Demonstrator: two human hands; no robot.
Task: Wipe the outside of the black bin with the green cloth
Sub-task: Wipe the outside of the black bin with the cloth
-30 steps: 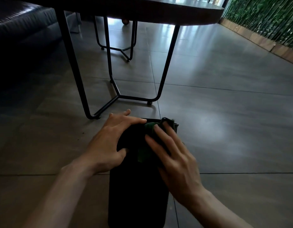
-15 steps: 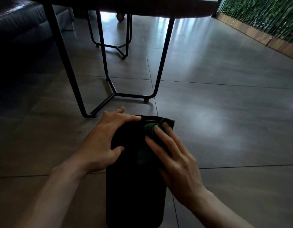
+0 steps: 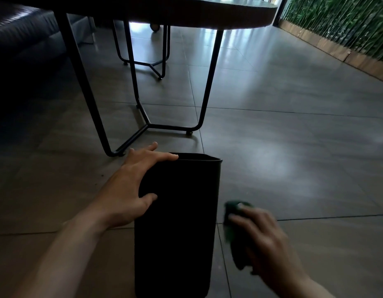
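The black bin (image 3: 177,222) lies on its side on the tiled floor, its rim pointing away from me. My left hand (image 3: 130,188) rests spread on the bin's upper left edge near the rim, thumb on its top face. My right hand (image 3: 263,239) is off the bin, just to its right and close to the floor, blurred with motion. It holds the green cloth (image 3: 233,214), which shows under and ahead of the fingers. The cloth is apart from the bin's right side.
A round table on a black metal frame (image 3: 143,123) stands right behind the bin. A second metal frame (image 3: 154,65) is farther back. A dark sofa (image 3: 18,31) fills the left. A green plant wall (image 3: 345,24) runs along the right.
My right hand has swept with the cloth off the bin's top face, down to the right side. My left hand stays on the bin's left edge. The view has shifted slightly.
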